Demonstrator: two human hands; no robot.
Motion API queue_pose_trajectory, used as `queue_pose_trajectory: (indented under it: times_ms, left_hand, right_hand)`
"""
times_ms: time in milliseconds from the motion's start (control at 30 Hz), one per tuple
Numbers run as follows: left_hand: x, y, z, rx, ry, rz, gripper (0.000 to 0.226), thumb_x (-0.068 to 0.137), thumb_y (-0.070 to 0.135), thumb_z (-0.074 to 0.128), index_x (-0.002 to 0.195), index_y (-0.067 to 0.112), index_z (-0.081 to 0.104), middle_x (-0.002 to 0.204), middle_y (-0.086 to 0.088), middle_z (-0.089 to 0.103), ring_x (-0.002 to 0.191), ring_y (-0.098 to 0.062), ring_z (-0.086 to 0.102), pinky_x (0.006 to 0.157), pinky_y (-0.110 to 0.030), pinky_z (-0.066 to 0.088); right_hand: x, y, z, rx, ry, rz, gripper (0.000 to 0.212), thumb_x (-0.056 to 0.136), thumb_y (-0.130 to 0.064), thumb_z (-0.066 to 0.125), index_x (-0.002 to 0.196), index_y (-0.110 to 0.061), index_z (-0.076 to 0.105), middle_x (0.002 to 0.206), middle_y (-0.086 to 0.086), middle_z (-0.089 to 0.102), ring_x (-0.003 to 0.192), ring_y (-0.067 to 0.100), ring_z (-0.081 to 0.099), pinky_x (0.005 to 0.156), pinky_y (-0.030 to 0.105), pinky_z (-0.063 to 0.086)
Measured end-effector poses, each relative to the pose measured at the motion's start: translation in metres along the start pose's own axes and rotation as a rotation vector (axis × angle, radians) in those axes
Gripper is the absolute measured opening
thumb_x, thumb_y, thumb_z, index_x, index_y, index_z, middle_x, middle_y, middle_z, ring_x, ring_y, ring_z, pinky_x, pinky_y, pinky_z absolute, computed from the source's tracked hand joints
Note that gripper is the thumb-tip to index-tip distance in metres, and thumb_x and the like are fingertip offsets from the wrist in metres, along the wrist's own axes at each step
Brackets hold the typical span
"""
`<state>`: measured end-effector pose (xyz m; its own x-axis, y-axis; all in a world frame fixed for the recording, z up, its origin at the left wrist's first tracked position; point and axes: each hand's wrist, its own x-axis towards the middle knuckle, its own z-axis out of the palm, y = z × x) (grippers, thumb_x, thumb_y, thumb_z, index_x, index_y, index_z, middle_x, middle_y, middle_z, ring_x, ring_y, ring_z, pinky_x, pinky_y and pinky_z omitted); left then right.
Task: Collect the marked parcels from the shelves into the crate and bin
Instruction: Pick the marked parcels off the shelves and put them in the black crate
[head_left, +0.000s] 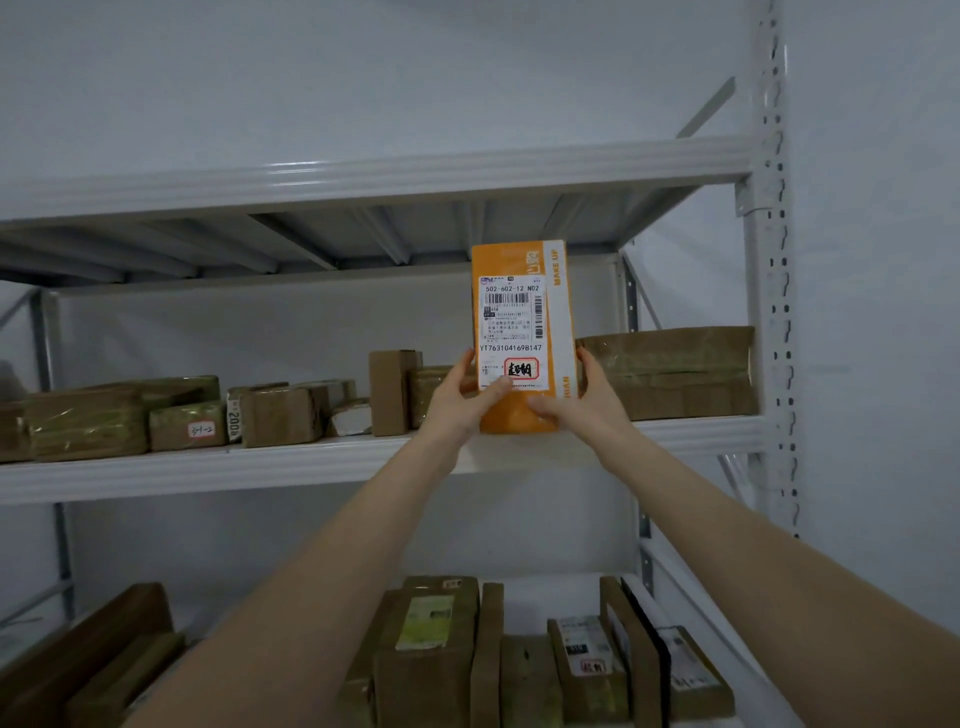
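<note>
Both my hands are up at the middle shelf, holding one tall orange parcel (556, 332) upright between them. My left hand (457, 395) grips its lower left edge, thumb laid across the front on the bottom of the white shipping label (511, 322) and fingers curled round the side. My right hand (587, 397) grips the lower right edge the same way, thumb pressed on the orange front below the label and fingers wrapped up the side. The parcel's lower end is level with the front lip of the white metal middle shelf (260, 467); I cannot tell whether it rests on the shelf or is just clear of it. Its top reaches almost to the underside of the white upper shelf (363, 179). On the label, between my thumbs, is a red-bordered stamp with black characters (521, 369).

Just left of the parcel, behind my left hand, stands a small upright brown cardboard box (392, 389). Further left along the same shelf lie tape-wrapped brown parcels (88, 421), one of them a small box with a red-edged white sticker (187, 426). Close behind my right hand lies a wide flat brown parcel wrapped in clear tape (675, 374), reaching to the white perforated upright post (774, 312).

On the lower shelf, beneath my forearms, a row of brown cardboard parcels (431, 649) stands on edge, several with labels on them.
</note>
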<state>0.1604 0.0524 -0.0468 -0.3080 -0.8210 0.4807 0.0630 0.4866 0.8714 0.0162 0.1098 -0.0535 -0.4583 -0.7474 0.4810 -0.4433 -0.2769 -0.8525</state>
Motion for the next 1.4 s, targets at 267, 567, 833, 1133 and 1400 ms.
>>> queue_pose_trajectory:
  times_ms: [267, 567, 833, 1133, 1400]
  left_hand:
    - [-0.027, 0.004, 0.002, 0.054, -0.062, 0.022, 0.077, 0.085, 0.011, 0.069, 0.147, 0.034, 0.029, 0.134, 0.005, 0.054, 0.124, -0.018, 0.05, 0.105, -0.046, 0.043]
    - [-0.077, -0.003, -0.015, 0.045, 0.021, 0.018, 0.073, 0.083, 0.013, 0.071, 0.143, 0.034, 0.036, 0.124, 0.004, 0.059, 0.114, -0.019, 0.058, 0.09, -0.039, 0.053]
    - [-0.134, -0.021, -0.055, 0.109, 0.06, -0.126, 0.075, 0.081, 0.019, 0.074, 0.144, 0.034, 0.037, 0.127, 0.0, 0.059, 0.114, -0.022, 0.059, 0.092, -0.045, 0.051]
    - [-0.203, -0.063, -0.097, 0.154, 0.118, -0.351, 0.078, 0.083, 0.012, 0.07, 0.147, 0.031, 0.029, 0.133, 0.004, 0.054, 0.116, -0.022, 0.056, 0.093, -0.044, 0.05]
    - [-0.255, -0.107, -0.138, 0.193, 0.241, -0.491, 0.072, 0.085, 0.01, 0.068, 0.145, 0.032, 0.033, 0.121, 0.009, 0.06, 0.102, -0.013, 0.061, 0.078, -0.036, 0.055]
  right_hand:
    - [-0.017, -0.004, -0.019, 0.026, 0.011, -0.049, 0.087, 0.077, -0.027, 0.078, 0.148, -0.025, 0.028, 0.135, -0.001, 0.055, 0.12, 0.02, 0.055, 0.098, 0.047, 0.048]
    - [-0.066, 0.003, -0.013, 0.08, 0.025, -0.123, 0.071, 0.08, -0.032, 0.076, 0.139, -0.023, 0.038, 0.13, 0.0, 0.059, 0.102, 0.009, 0.057, 0.081, 0.031, 0.052]
    - [-0.122, 0.013, 0.011, 0.062, -0.179, -0.068, 0.074, 0.082, -0.026, 0.074, 0.145, -0.024, 0.034, 0.135, 0.002, 0.054, 0.114, 0.019, 0.059, 0.092, 0.044, 0.053]
    - [-0.176, 0.054, 0.076, 0.114, -0.382, 0.088, 0.073, 0.086, -0.018, 0.07, 0.147, -0.026, 0.031, 0.137, 0.002, 0.053, 0.114, 0.022, 0.06, 0.089, 0.042, 0.054]
    - [-0.216, 0.084, 0.136, 0.164, -0.531, 0.217, 0.075, 0.082, -0.011, 0.072, 0.144, -0.023, 0.032, 0.135, 0.004, 0.054, 0.109, 0.019, 0.061, 0.069, 0.026, 0.053]
